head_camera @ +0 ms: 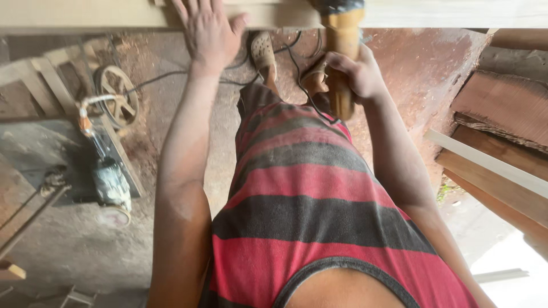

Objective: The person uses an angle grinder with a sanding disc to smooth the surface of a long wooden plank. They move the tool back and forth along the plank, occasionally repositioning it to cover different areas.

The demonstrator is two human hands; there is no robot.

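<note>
Head view, left hand (pixel 210 31) flat on board (pixel 114 14) edge, right hand (pixel 357 71) grip clamped on, seemingly, power tool (pixel 341 40).

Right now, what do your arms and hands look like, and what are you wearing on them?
Both arms are bare from shoulder to fingertips: no sleeves, gloves, watch or rings visible on the left hand or right hand. Fine sawdust dusts the forearms. The sleeveless shirt has red and dark grey horizontal stripes.

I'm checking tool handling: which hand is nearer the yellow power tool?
Right. The right hand grips the yellow power tool by its body; the left hand lies flat on the wooden board, off to the tool's left.
</note>
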